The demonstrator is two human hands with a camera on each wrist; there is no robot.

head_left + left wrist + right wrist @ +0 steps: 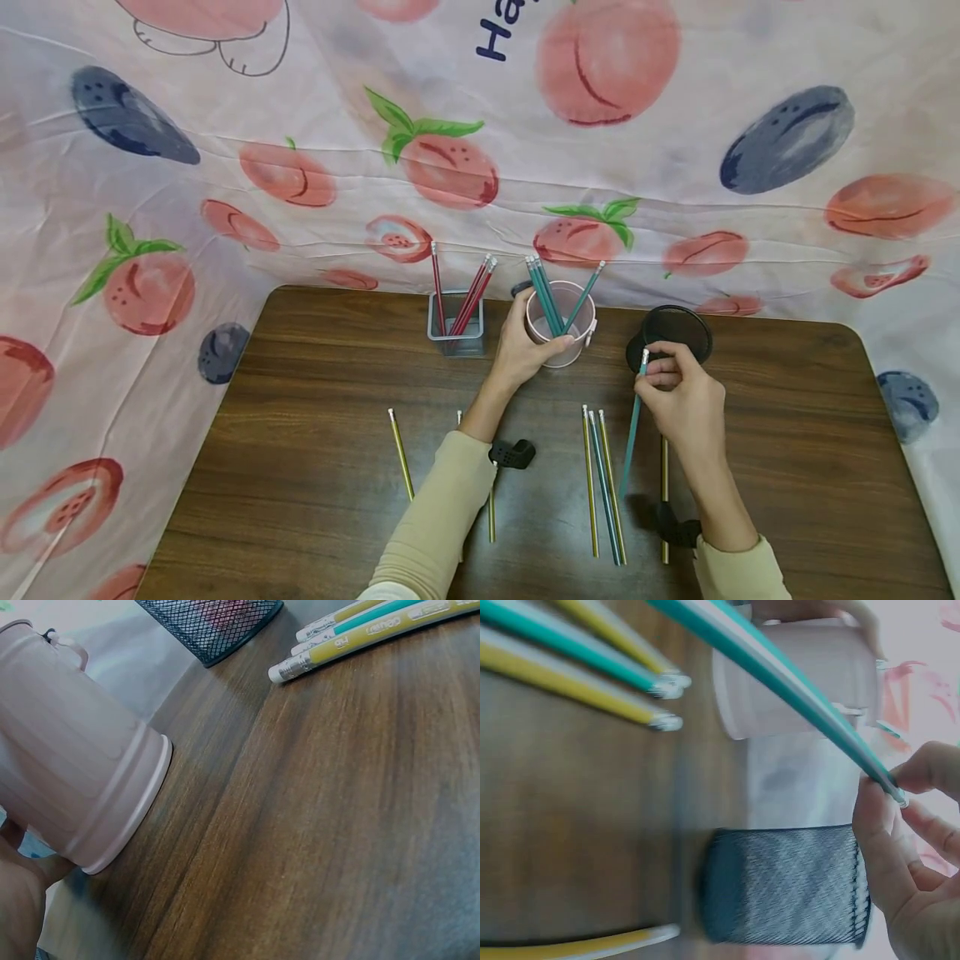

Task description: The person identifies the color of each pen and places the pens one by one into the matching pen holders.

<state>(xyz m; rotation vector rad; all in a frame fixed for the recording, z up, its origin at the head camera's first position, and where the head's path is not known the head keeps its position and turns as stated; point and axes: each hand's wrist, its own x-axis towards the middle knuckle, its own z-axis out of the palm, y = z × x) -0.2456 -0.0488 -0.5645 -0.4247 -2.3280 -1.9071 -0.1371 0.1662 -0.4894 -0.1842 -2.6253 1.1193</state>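
From the head camera, the left hand [525, 342] wraps its grip around a pink cup [564, 329] that stands at the back of the dark wooden surface [315, 450] with several teal pencils [546, 298] upright in it. The right hand [681, 398] pinches the eraser end of one teal pencil [634, 425], tilted so its tip points down toward the surface, just in front of a black mesh cup [671, 333]. A grey mesh holder [455, 327] with red pencils [472, 296] sits left of the pink cup, and loose pencils lie flat nearer the person — a close trio [603, 487] of yellow and teal between the two forearms, a single yellow pencil [401, 454] farther left. The left wrist view shows the ribbed pink cup [82, 772] with only a little of the hand at its base, and eraser ends of the trio [330, 637] beyond. In the right wrist view the fingertips [889, 817] clamp the teal pencil [795, 682] near its metal ferrule, above the black mesh cup [784, 885] — the pink cup [795, 679] behind it.
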